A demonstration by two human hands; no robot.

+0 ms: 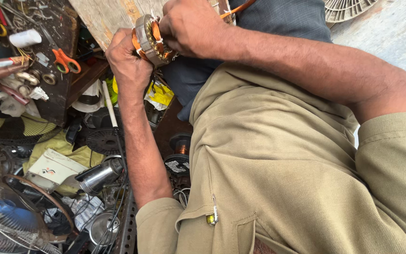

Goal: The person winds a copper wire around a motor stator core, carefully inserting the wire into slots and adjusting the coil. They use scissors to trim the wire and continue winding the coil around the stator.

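Both my hands hold a round metal motor stator [150,38] wound with orange copper coils, up near the top of the head view. My left hand [127,60] cups it from the left and below. My right hand [191,27] grips its right side with fingers curled over the coils. An orange wire [237,8] runs off from behind my right hand. My khaki shirt fills the lower right, and dark trousers lie under the stator.
A dark board at left carries orange-handled scissors [66,61], a white tape roll [25,38] and small metal rings. Below lie a spool of copper wire [180,143], a wire fan guard [10,216], a metal cylinder [98,175] and yellow cloth. A wooden plank [104,16] sits behind the stator.
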